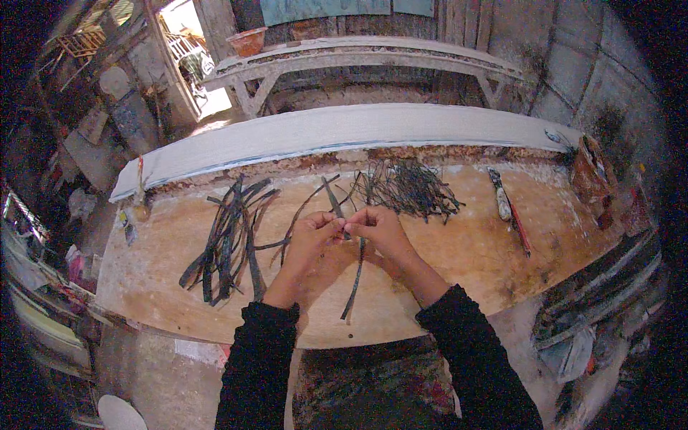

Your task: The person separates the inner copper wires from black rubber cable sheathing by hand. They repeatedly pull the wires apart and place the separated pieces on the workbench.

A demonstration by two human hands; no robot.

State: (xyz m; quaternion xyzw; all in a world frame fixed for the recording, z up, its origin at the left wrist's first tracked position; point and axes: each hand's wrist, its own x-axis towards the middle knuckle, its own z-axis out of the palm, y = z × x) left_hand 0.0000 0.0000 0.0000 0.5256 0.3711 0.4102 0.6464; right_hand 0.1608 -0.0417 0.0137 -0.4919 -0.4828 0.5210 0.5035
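Observation:
Over the middle of the wooden worktable, my left hand (309, 236) and my right hand (381, 228) meet fingertip to fingertip. Both pinch a dark, flat strip (332, 196), one end of which points up and away from me. A narrow dark length (354, 287) hangs or lies below my right fingers; whether it joins the pinched strip is hidden. Left of my hands lies a loose bundle of wider black strips (223, 240). Beyond my right hand spreads a tangled heap of thin black strips (416, 188). Thin curved pieces lie between the two groups.
Along the far edge of the table (158, 272) runs a long white board (358, 127). At right are a slim red-handled tool (521, 231), a whitish tube-like item (499, 197) and a brown crumpled bag-like object (591, 175). Behind stands a white bench (387, 59) with an orange pot (248, 43).

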